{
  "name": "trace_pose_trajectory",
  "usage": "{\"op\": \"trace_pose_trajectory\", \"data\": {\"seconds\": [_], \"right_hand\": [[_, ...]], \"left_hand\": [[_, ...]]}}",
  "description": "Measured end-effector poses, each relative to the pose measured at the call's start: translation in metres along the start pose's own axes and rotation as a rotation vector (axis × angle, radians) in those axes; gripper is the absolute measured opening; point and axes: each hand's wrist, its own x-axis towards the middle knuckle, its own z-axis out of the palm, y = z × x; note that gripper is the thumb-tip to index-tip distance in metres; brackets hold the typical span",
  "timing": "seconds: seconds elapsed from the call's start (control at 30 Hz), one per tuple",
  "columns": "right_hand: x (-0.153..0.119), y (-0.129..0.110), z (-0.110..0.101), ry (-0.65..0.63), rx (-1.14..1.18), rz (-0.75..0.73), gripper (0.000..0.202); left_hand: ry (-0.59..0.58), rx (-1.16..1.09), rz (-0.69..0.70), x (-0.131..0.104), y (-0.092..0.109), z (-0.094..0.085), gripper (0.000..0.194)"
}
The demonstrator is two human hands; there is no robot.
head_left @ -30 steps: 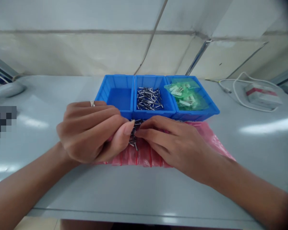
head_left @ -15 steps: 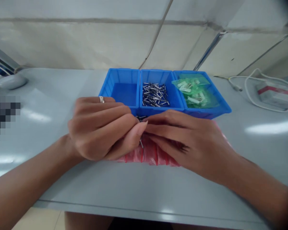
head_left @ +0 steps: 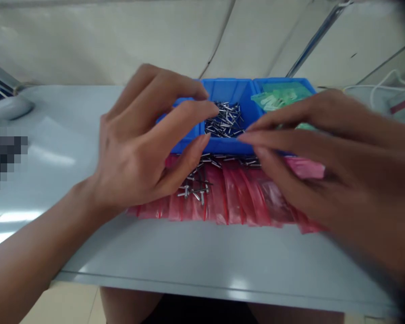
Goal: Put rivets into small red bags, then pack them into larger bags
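Metal pins (head_left: pixel 225 120) sit near pink bags (head_left: pixel 218 198), likely for easy reach.
Left hand (head_left: pixel 130 153): fingers apart; right hand (head_left: pixel 344 153): blurred, cannot tell.

We can read no text, label, brand, number or sign here.
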Motion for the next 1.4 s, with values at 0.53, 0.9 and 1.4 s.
{"op": "trace_pose_trajectory", "data": {"seconds": [0.53,0.9,1.4], "right_hand": [[0.007,0.038,-0.006,-0.016,-0.259,-0.217,0.014],[0.008,0.036,-0.011,-0.008,-0.348,-0.322,0.013],[0.000,0.015,0.019,-0.235,-0.368,-0.546,0.028]], "left_hand": [[-0.112,-0.097,0.061,-0.013,-0.012,0.023,0.028],[-0.129,-0.123,0.084,-0.012,-0.010,0.019,0.025],[-0.091,-0.112,0.071,-0.012,-0.007,0.023,0.020]]}}
